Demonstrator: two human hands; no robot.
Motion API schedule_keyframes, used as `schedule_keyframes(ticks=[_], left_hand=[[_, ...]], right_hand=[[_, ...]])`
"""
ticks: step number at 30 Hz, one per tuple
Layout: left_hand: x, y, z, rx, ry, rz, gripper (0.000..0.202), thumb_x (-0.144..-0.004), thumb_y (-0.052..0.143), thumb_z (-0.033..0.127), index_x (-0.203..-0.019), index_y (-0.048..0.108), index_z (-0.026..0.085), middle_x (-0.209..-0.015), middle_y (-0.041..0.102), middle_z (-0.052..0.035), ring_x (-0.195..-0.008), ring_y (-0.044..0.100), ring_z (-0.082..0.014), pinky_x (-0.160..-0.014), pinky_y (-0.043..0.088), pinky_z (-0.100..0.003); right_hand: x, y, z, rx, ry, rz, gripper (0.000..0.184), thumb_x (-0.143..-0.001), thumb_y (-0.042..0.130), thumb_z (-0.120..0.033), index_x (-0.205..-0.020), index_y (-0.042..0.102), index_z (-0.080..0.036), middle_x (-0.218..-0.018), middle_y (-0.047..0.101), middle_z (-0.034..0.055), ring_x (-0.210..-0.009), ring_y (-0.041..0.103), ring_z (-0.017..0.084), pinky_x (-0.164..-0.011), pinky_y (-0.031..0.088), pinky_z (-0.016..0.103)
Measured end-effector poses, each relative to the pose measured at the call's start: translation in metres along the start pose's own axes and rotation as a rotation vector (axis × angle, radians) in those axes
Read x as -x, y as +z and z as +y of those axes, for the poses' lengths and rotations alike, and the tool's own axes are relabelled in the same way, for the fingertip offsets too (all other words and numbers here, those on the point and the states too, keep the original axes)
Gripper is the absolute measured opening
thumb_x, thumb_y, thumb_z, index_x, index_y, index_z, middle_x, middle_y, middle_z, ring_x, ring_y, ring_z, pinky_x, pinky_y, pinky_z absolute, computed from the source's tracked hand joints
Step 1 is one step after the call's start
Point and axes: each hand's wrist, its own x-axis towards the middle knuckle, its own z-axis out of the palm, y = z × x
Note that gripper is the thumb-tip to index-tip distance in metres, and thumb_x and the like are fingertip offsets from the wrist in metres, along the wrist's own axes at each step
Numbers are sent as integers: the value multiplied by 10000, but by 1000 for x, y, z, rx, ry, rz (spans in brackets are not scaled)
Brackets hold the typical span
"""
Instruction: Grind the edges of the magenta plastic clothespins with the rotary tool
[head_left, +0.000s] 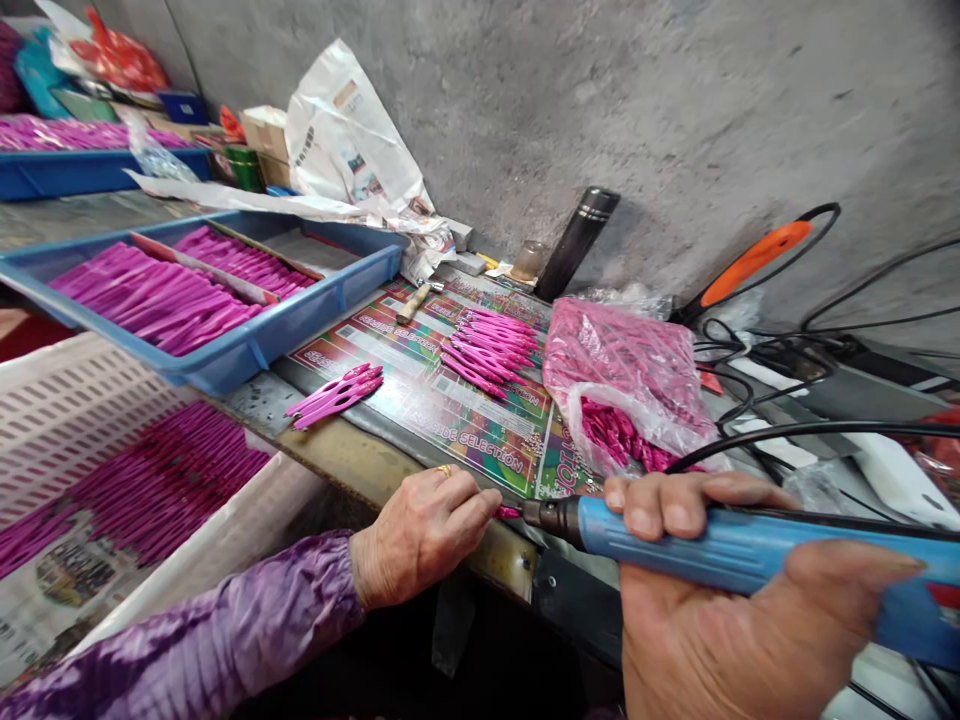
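My right hand (720,600) is wrapped round a blue electric screwdriver (735,550), held level with its dark tip pointing left. My left hand (420,530), in a purple sleeve, pinches a small pink piece (508,512) right at that tip, above the bench's front edge. Just beyond lies a clear bag of pink parts (630,385), open toward me. Two loose heaps of pink plastic pieces rest on the printed board: a larger heap (491,350) in the middle and a smaller pile (337,393) to its left.
A blue tray (300,315) of magenta sticks sits at the left, a white crate (67,410) with more below it. A black cylinder (576,242) leans on the grey wall. Black cables (765,350) and an orange-handled tool (750,262) crowd the right.
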Motion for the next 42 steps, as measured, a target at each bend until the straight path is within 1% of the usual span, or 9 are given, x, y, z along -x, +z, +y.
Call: schedule_keyframes(ticks=[7, 11, 14, 19, 23, 25, 32, 37, 42], left_hand=[[6, -1, -2, 28, 27, -37, 188, -1071, 474, 112, -1185, 620, 146, -828, 675, -16, -664, 589, -142, -610, 491, -271], [7, -1, -2, 39, 56, -5, 185, -1076, 489, 109, -1203, 624, 113, -847, 697, -34, -676, 593, -158, -614, 473, -288], [8, -1, -2, 56, 55, -14, 179, -1085, 487, 115, -1199, 625, 104, -863, 718, -42, -690, 615, -164, -620, 459, -299], [10, -1, -1, 94, 31, -21, 159, -1094, 485, 123, -1165, 627, 106, -872, 735, -45, -712, 654, -166, -638, 465, -308], [8, -4, -1, 90, 35, -41, 209, -1113, 441, 147, -1200, 628, 112, -884, 737, -45, -712, 653, -167, -619, 466, -314], [6, -6, -1, 65, 52, -42, 251, -1123, 393, 147, -1205, 628, 116, -878, 731, -43, -697, 639, -165, -602, 463, -314], [1, -8, 1, 24, 76, -22, 313, -1140, 319, 146, -1137, 631, 112, -798, 680, -28, -648, 568, -152, -586, 445, -293], [3, -3, 3, 56, 28, 8, 253, -1130, 382, 138, -1107, 633, 118, -797, 661, -21, -653, 540, -150, -598, 418, -289], [6, -1, 4, 47, 7, 22, 181, -1108, 456, 128, -1047, 626, 129, -777, 634, -13, -654, 503, -155, -603, 390, -300]], right_hand=[[-3, -7, -2, 35, -27, 32, 562, -746, 793, -767, -780, 608, -237, -680, 476, -47, -604, 492, 128, -686, 544, 335], [-5, -11, 0, 45, -54, 21, 541, -772, 786, -745, -798, 607, -235, -681, 487, -44, -622, 496, 130, -685, 532, 328], [-8, -14, 5, 63, -89, -1, 526, -798, 768, -730, -821, 614, -227, -685, 510, -39, -641, 516, 139, -686, 528, 335], [-15, -16, 16, 116, -238, -19, 374, -908, 703, -579, -870, 631, -214, -699, 547, -29, -649, 550, 151, -707, 523, 353], [-22, -17, 23, 109, -282, -7, 232, -902, 690, -422, -848, 633, -204, -689, 558, -24, -641, 557, 146, -686, 509, 336], [-26, -16, 26, 111, -289, -2, 201, -899, 689, -383, -837, 630, -201, -673, 563, -25, -627, 558, 145, -674, 510, 333], [-41, -14, 35, 133, -341, 50, 294, -865, 775, -434, -808, 605, -202, -685, 567, -28, -615, 562, 152, -618, 517, 338], [-55, -10, 44, 150, -385, 81, 343, -822, 837, -436, -810, 581, -209, -661, 586, -51, -575, 585, 149, -629, 537, 341], [-60, -11, 49, 140, -390, 82, 339, -809, 850, -420, -841, 585, -211, -651, 602, -59, -561, 593, 153, -639, 544, 347]])
